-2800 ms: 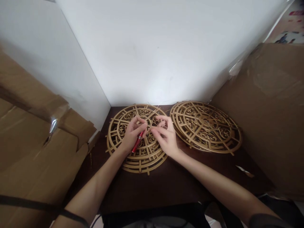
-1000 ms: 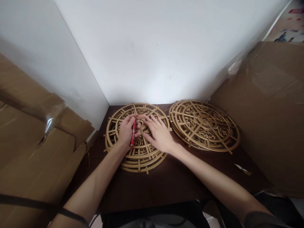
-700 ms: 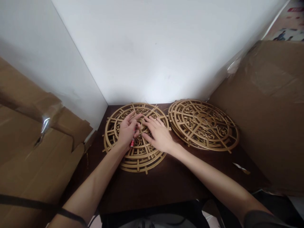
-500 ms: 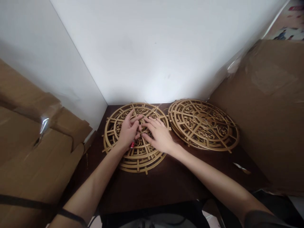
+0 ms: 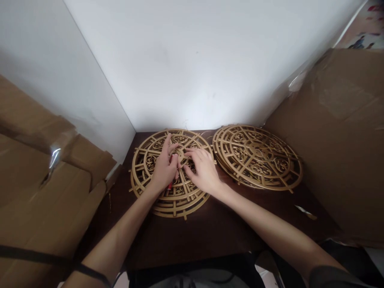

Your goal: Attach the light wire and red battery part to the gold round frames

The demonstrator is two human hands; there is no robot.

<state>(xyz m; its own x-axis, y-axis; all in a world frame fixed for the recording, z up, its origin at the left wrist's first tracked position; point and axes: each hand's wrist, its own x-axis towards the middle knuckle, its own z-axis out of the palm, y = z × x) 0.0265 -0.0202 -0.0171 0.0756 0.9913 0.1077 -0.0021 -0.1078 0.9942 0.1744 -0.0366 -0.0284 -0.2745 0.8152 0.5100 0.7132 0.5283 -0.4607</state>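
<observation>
Second gold fretwork stack (image 5: 258,157) beside cardboard box (image 5: 339,136), flattened cardboard (image 5: 45,176) at left

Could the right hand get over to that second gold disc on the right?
Probably yes: the right hand rests on the near disc, and the second disc lies beside it, uncovered.

White corner walls (image 5: 195,64), dark table (image 5: 216,232), cardboard (image 5: 339,132) flanking.

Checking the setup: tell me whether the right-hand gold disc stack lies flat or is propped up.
Flat: the right gold disc stack rests on the dark table.
</observation>
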